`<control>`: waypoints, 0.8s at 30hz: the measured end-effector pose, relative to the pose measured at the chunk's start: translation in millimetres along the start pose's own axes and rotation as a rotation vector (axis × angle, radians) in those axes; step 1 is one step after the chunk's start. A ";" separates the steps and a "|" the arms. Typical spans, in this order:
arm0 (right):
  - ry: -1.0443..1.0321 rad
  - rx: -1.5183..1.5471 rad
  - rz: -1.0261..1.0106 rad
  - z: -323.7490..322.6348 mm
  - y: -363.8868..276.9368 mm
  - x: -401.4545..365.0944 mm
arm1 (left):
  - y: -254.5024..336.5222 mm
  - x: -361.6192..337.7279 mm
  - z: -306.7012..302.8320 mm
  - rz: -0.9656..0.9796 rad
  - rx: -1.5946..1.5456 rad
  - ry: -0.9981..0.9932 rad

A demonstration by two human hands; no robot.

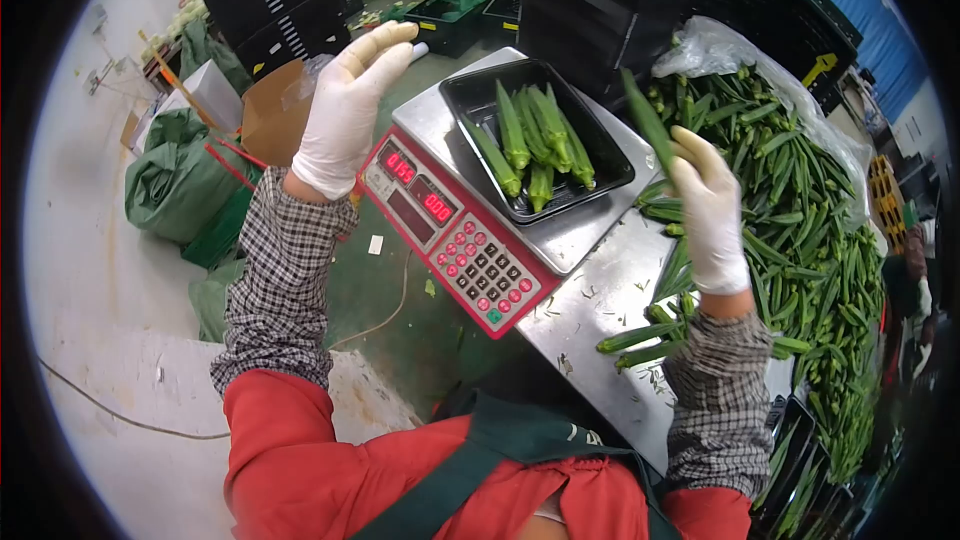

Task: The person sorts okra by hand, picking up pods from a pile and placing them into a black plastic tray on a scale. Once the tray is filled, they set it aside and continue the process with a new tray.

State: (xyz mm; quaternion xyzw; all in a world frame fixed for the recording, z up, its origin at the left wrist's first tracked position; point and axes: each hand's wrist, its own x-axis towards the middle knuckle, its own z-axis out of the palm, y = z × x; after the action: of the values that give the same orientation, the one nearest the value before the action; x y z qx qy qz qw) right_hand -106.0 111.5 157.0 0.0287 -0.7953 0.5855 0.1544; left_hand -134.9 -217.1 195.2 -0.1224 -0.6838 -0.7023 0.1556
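Note:
My right hand (708,205), in a white glove, pinches one long okra pod (648,118) between thumb and fingers, between the scale and the okra pile. My left hand (358,100), also gloved, is raised left of the scale with its fingers apart and nothing in it. A black tray (463,90) holding several okra pods (535,130) sits on the metal plate of the red scale (520,305). The scale's lit red displays show digits.
A large okra pile (800,200) covers the right side of the metal table (590,365), partly over clear plastic (715,48). Black crates (265,0) stand at the back left. A cardboard box (275,110) and green sacks (175,190) are at the left. Part of another person shows at the far right.

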 end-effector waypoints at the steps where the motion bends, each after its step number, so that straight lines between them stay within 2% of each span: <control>1: -0.010 -0.026 -0.059 15.5 -3.0 5.1 | -2.7 0.5 2.8 0.002 0.007 -0.004; 3: 0.027 -0.073 -0.177 48.0 7.1 16.7 | -6.4 0.2 8.0 -0.014 -0.032 -0.004; 5: -0.059 -0.250 -0.180 59.1 6.3 21.0 | -8.8 2.1 7.4 0.004 0.026 -0.013; 6: -0.110 -0.172 -0.166 56.5 -3.2 16.5 | -4.2 2.5 6.7 0.014 0.041 -0.013; 9: -0.005 -0.144 -0.244 26.8 -4.4 13.8 | 2.0 6.1 -6.1 0.042 0.093 0.008; 10: 0.033 -0.231 -0.257 12.3 -10.1 9.7 | 1.4 10.8 -12.5 0.031 0.089 0.033; 12: 0.015 -0.238 -0.171 -12.3 -9.6 0.3 | 0.3 20.4 -23.0 0.012 0.104 0.069; 15: -0.078 -0.306 -0.106 -27.7 -5.0 -16.8 | -8.9 39.1 -31.6 0.090 0.266 0.048; 17: -0.106 -0.119 -0.032 -17.9 1.1 -26.5 | -15.1 47.0 -25.8 0.074 0.300 0.038; 19: -0.149 -0.236 -0.149 -4.6 -0.5 -28.9 | -25.2 54.6 -12.8 0.040 0.264 0.014; 21: -0.160 -0.379 -0.360 13.4 -3.0 -26.6 | -50.0 70.5 -13.9 0.012 0.381 -0.078; 22: -0.130 -0.445 -0.443 21.8 -4.9 -25.0 | -43.0 64.1 -2.9 -0.143 0.334 -0.122; 23: -0.099 -0.512 -0.525 29.6 -4.8 -22.5 | -60.2 72.8 -5.6 -0.104 0.464 -0.179; 24: -0.085 -0.510 -0.523 36.0 -2.7 -18.8 | -66.6 73.1 -4.3 -0.098 0.520 -0.240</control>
State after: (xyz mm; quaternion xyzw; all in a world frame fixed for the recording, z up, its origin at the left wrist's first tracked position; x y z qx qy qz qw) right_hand -95.2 74.3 144.7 0.2158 -0.8872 0.3073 0.2680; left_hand -227.8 -224.0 161.7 -0.1273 -0.8595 -0.4906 0.0655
